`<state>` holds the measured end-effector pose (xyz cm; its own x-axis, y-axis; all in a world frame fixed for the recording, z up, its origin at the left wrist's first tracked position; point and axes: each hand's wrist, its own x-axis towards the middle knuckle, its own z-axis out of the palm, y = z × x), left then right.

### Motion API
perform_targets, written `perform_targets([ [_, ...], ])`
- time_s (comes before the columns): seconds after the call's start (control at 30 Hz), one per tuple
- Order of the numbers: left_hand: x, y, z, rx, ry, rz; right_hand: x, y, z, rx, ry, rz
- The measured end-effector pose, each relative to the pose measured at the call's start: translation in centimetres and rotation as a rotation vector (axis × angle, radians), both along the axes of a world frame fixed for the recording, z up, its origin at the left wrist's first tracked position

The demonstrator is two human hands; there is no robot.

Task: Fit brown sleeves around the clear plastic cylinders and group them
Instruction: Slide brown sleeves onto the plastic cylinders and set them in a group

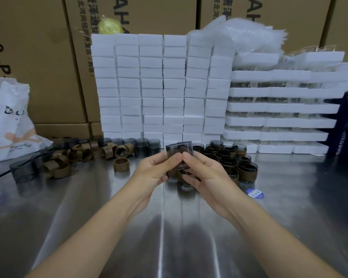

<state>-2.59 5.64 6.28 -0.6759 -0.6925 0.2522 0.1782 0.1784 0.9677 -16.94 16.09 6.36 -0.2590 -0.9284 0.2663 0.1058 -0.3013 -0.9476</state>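
Observation:
My left hand and my right hand together hold one clear smoky plastic cylinder above the steel table, thumbs meeting on its side. A brown sleeve shows through the cylinder's wall. Right behind my hands stands a group of sleeved cylinders, packed close together. Bare cylinders stand in a row at the foot of the foam stack. Loose brown sleeves lie in a heap to the left, and one single sleeve sits apart near my left hand.
A wall of white foam blocks stands at the back, with foam trays stacked to its right. A white plastic bag lies at the left. A blue round sticker rests on the steel table. Cardboard boxes fill the background.

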Motion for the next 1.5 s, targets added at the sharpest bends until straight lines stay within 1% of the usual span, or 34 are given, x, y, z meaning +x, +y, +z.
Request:
perform_targets([
  [0.1, -0.3, 0.8, 0.1, -0.034, 0.024, 0.064, -1.0, 0.1, -0.2, -0.037, -0.016, 0.030],
  [0.17, -0.7, 1.2, 0.0, -0.033, 0.064, 0.103, -1.2, 0.0, -0.2, -0.055, -0.065, 0.068],
  [0.23, -1.2, 1.6, -0.1, 0.005, 0.089, 0.088, -0.8, -0.2, -0.2, -0.077, -0.187, 0.130],
  [0.33, -1.8, 2.2, -0.4, 0.115, 0.105, 0.005, -0.6, -0.4, -0.2, -0.072, -0.420, 0.196],
  [0.4, -2.3, 2.5, -0.7, 0.152, 0.113, -0.017, -0.7, -0.3, -0.2, -0.049, -0.458, 0.192],
  [0.5, -2.8, 3.1, -1.0, 0.086, 0.102, -0.004, -0.8, -0.4, -0.3, -0.021, -0.445, 0.134],
  [0.63, -2.9, 3.3, -1.5, -0.101, 0.117, 0.038, -0.7, -0.4, -0.3, -0.026, -0.431, 0.084],
  [0.8, -2.3, 3.0, -2.0, -0.282, 0.139, 0.094, -0.3, -0.3, 0.0, -0.045, -0.380, 0.019],
  [1.0, -2.0, 2.8, -2.4, -0.540, 0.067, 0.195, 0.3, 0.0, 0.3, -0.093, -0.234, -0.064],
  [1.07, -1.9, 2.8, -2.3, -0.596, 0.030, 0.232, 0.5, 0.0, 0.4, -0.097, -0.207, -0.096],
  [1.17, -1.4, 2.6, -2.2, -0.695, -0.023, 0.294, 0.7, -0.1, 0.3, -0.121, -0.159, -0.201],
  [1.23, -1.3, 2.6, -2.0, -0.787, -0.042, 0.288, 0.9, -0.1, 0.2, -0.141, -0.134, -0.260],
  [1.3, -1.5, 2.7, -2.0, -0.803, -0.049, 0.251, 1.0, -0.3, 0.0, -0.138, -0.138, -0.296],
  [1.4, -1.8, 2.4, -2.1, -0.724, -0.005, 0.154, 0.9, -0.5, -0.2, -0.111, -0.176, -0.312],
  [1.47, -1.9, 1.7, -2.4, -0.674, -0.025, 0.104, 0.5, -0.4, -0.4, -0.083, -0.228, -0.316],
  [1.5, -1.9, 1.2, -2.6, -0.618, -0.040, 0.098, 0.4, -0.4, -0.5, -0.067, -0.248, -0.312],
])
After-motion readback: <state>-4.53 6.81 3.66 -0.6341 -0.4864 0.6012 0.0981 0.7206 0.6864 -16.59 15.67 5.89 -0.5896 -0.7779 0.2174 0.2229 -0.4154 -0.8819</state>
